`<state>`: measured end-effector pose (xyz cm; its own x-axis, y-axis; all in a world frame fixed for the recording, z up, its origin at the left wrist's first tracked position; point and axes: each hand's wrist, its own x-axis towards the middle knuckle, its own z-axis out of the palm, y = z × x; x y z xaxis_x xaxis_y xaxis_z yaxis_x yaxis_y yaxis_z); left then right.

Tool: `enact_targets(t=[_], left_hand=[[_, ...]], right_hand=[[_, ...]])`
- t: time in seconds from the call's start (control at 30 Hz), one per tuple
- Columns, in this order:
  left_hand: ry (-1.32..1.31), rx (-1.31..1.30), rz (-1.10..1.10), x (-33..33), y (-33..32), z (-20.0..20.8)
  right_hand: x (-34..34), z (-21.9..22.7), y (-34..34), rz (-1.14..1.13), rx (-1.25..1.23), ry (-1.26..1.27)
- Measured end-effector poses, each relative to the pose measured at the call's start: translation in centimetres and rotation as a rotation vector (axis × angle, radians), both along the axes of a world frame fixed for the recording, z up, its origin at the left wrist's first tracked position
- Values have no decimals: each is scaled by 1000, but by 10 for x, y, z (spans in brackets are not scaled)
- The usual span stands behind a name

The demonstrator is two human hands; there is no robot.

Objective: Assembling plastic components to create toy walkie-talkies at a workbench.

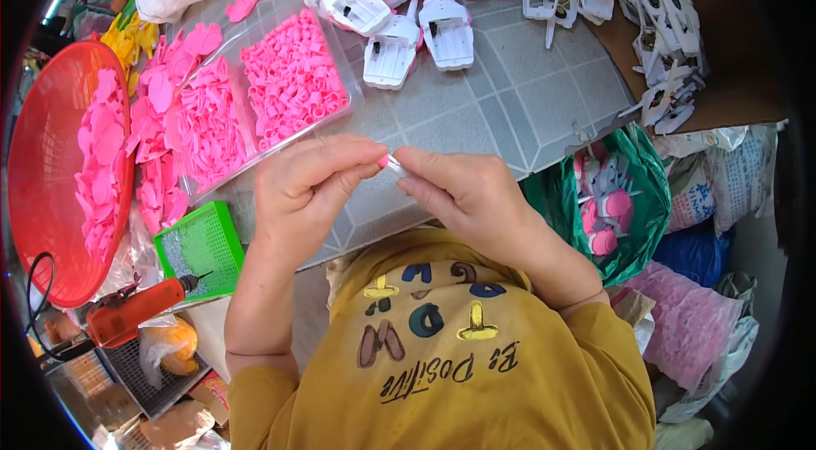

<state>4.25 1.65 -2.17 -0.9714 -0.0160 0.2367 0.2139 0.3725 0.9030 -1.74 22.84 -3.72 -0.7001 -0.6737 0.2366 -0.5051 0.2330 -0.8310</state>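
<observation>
Close to the table's near edge, my left hand (304, 186) pinches a small pink plastic cap (382, 162) between thumb and fingers. My right hand (463, 182) grips a small white plastic piece (397, 168), mostly covered by the fingertips. The two pieces meet between my hands; whether they are joined I cannot tell. Just beyond my left hand, a clear divided tray (355, 91) holds small pink caps (293, 67) on one side and longer pink parts (212, 123) on the other. White-and-pink plastic housings (446, 32) with stubs lie at the far middle.
On the left are a red basket (38, 169) of pink parts, a green basket (223, 233) with tiny metal pieces, and an orange power drill (136, 311). A cardboard box (739, 67) of white assemblies stands far right, above a green bag (642, 233).
</observation>
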Motion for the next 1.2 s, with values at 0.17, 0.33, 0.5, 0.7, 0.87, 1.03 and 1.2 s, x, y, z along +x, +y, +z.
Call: enact_targets(t=[0.17,0.33,0.5,0.7,0.87,1.03,1.2], left_hand=[[-52,-23,-25,4,1,5],[-81,-57,-114,5,-2,5],[-61,-84,-156,13,-2,1],[-66,-81,-133,21,-1,-8],[-303,152,-128,11,-5,-8],[-664,595,-23,14,12,-10],[-851,688,-33,39,12,-19]], right_hand=[[4,-5,0,20,-5,98],[8,-13,4,44,34,88],[17,-14,4,95,-55,-340],[20,-17,2,166,-108,-795],[20,-13,-4,279,-129,-1063],[26,-3,-17,444,171,-823],[39,-2,-21,503,182,-587]])
